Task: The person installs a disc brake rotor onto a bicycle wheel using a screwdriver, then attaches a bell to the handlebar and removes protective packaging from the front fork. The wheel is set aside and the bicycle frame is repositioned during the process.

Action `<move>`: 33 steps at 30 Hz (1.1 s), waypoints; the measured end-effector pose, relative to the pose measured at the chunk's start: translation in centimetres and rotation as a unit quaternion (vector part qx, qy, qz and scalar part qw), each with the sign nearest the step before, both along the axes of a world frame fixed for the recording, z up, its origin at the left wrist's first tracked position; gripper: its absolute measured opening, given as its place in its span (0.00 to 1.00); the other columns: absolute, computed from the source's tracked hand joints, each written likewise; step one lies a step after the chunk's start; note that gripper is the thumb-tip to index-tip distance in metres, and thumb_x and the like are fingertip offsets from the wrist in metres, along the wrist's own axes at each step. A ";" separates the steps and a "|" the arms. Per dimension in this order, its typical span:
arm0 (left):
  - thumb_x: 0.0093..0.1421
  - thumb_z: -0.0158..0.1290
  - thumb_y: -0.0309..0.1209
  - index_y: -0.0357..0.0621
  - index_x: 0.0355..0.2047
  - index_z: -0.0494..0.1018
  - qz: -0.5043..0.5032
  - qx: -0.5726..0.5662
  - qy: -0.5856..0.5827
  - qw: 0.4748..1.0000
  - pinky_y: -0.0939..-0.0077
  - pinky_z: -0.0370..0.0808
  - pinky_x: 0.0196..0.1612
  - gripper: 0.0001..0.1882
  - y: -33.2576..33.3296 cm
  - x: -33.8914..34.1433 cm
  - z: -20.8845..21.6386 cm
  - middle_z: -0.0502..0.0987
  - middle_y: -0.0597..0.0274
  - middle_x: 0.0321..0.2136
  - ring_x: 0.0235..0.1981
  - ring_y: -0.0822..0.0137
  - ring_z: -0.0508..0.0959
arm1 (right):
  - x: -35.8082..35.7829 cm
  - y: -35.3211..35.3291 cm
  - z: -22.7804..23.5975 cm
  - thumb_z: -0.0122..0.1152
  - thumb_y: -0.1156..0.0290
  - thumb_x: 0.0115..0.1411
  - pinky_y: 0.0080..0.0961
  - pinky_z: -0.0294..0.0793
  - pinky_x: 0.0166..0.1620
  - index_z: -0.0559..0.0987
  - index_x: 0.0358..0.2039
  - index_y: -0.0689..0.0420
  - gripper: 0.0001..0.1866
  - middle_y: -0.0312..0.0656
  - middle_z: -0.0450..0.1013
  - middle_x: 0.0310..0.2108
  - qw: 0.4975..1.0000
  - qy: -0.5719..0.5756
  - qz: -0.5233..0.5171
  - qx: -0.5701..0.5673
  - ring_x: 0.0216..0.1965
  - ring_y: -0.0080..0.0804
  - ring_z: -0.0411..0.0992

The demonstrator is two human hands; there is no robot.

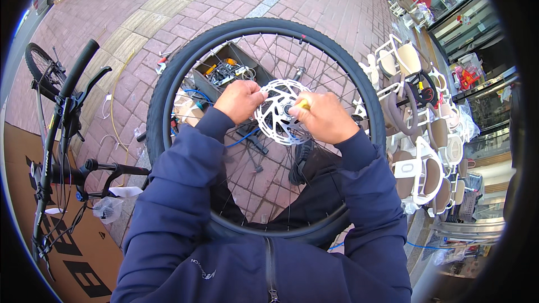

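Note:
A black bicycle wheel [168, 84] lies flat across my lap, spokes up. At its hub sits a white-silver brake disc [275, 118]. My left hand [240, 101] grips the disc's left rim. My right hand [324, 116] is closed around a yellow-handled tool [303, 104], its tip at the hub. Both arms wear dark blue sleeves.
A black bicycle [62, 129] stands on flattened cardboard [84, 258] at the left. An open toolbox [227, 70] with tools rests on the brick pavement beyond the wheel. Stacked white child seats [418, 151] line the right side beside shopfronts.

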State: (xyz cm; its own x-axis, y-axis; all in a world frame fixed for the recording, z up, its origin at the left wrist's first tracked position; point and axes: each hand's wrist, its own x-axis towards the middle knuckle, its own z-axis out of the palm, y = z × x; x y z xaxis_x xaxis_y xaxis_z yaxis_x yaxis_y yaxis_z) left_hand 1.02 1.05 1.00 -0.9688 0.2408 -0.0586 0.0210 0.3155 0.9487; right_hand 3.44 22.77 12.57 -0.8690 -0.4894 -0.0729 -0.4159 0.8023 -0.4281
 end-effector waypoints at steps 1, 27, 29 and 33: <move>0.65 0.57 0.36 0.32 0.31 0.80 -0.001 -0.002 0.010 1.000 0.67 0.77 0.30 0.16 0.0 0.0 0.0 0.79 0.52 0.20 0.20 0.64 0.80 | -0.1 0.5 0.7 0.63 0.60 0.65 0.47 0.73 0.32 0.80 0.33 0.61 0.15 0.53 0.77 0.24 0.994 0.045 -0.075 -0.073 0.28 0.56 0.78; 0.66 0.56 0.35 0.32 0.30 0.80 -0.011 -0.001 -0.005 1.000 0.70 0.75 0.28 0.15 -0.1 0.0 0.4 0.79 0.57 0.19 0.20 0.68 0.78 | -2.8 2.7 -1.8 0.63 0.54 0.63 0.49 0.76 0.36 0.80 0.34 0.60 0.19 0.56 0.77 0.24 0.994 0.014 0.102 0.041 0.30 0.58 0.78; 0.66 0.56 0.36 0.32 0.31 0.80 -0.009 -0.007 -0.006 1.000 0.68 0.77 0.29 0.16 -0.2 0.0 0.4 0.80 0.53 0.20 0.20 0.65 0.81 | -1.4 2.2 -2.4 0.63 0.54 0.63 0.50 0.75 0.36 0.79 0.34 0.62 0.20 0.57 0.77 0.24 0.996 0.033 0.029 0.073 0.30 0.59 0.78; 0.65 0.56 0.36 0.32 0.30 0.80 -0.005 -0.019 0.011 1.000 0.67 0.76 0.30 0.16 -0.1 0.0 0.4 0.79 0.53 0.19 0.21 0.64 0.81 | -0.1 1.8 -2.8 0.64 0.56 0.63 0.52 0.76 0.37 0.78 0.32 0.61 0.18 0.58 0.77 0.25 0.997 0.059 -0.011 0.044 0.32 0.60 0.78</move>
